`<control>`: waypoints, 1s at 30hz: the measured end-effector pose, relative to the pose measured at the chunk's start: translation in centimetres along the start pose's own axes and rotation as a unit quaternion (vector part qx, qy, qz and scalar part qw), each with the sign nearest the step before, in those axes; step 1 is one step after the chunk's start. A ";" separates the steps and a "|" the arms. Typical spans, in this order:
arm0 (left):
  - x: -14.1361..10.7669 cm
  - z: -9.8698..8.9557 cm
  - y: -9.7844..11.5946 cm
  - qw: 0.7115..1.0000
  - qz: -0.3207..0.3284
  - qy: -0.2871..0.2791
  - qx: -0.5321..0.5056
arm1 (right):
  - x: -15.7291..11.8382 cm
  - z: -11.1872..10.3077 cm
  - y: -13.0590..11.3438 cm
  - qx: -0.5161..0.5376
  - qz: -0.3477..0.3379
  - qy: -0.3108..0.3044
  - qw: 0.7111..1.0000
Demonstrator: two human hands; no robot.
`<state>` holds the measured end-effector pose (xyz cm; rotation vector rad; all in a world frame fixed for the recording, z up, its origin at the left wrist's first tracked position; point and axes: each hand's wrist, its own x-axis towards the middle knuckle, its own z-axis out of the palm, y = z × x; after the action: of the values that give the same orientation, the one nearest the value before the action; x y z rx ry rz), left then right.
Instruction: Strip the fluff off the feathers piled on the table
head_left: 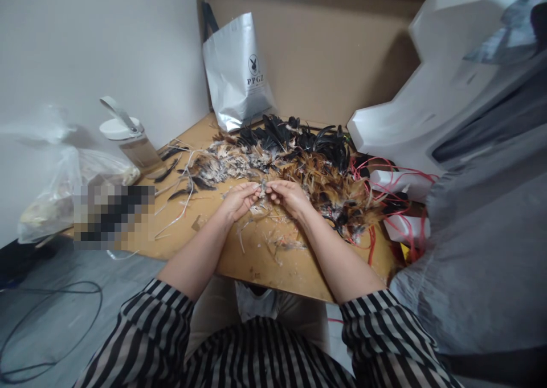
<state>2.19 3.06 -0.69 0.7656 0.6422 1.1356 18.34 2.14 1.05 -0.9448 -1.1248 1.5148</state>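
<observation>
My left hand (pixel 241 200) and my right hand (pixel 291 197) meet over the middle of the wooden table, fingertips pinched close together. Between them is a small greyish feather (pixel 263 187), its details too fine to make out. Just beyond my fingers lies a pile of pale, fluffy feathers (pixel 226 163). Brown feathers (pixel 329 183) spread to the right of my right hand, and long black feathers (pixel 294 134) lie at the back. Loose bits of fluff and stripped quills (pixel 273 237) are scattered on the table below my hands.
A silver bag (pixel 235 74) stands at the back against a board. On the left are a lidded bottle (pixel 139 146) and a clear plastic bag (pixel 64 194). Red string (pixel 410 188) tangles around white blocks on the right, beside a large grey sack (pixel 482 234). The table's front edge (pixel 273 282) is close to me.
</observation>
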 end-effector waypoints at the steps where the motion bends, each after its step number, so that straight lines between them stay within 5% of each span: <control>1: 0.1 -0.1 0.0 1.000 0.001 0.001 -0.009 | -0.1 -0.1 0.0 -0.001 -0.007 -0.006 1.000; 10: 0.0 -0.1 0.1 0.999 0.001 -0.016 -0.028 | -0.3 0.7 0.0 -0.106 -0.060 0.052 0.991; 17: -0.1 0.1 0.0 0.999 -0.001 -0.014 -0.042 | -0.3 1.0 -0.3 -0.084 -0.045 0.056 0.994; 23: -0.4 0.4 0.6 0.985 -0.033 0.020 -0.169 | -0.3 1.1 -0.5 0.010 -0.070 0.027 0.997; 30: -0.4 0.4 1.1 0.959 -0.043 0.059 -0.275 | -0.6 1.3 -0.8 -0.057 -0.103 0.098 0.988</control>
<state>1.82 2.79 0.45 0.1934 0.4197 1.2083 17.42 1.31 2.17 -0.9982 -1.1371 1.1760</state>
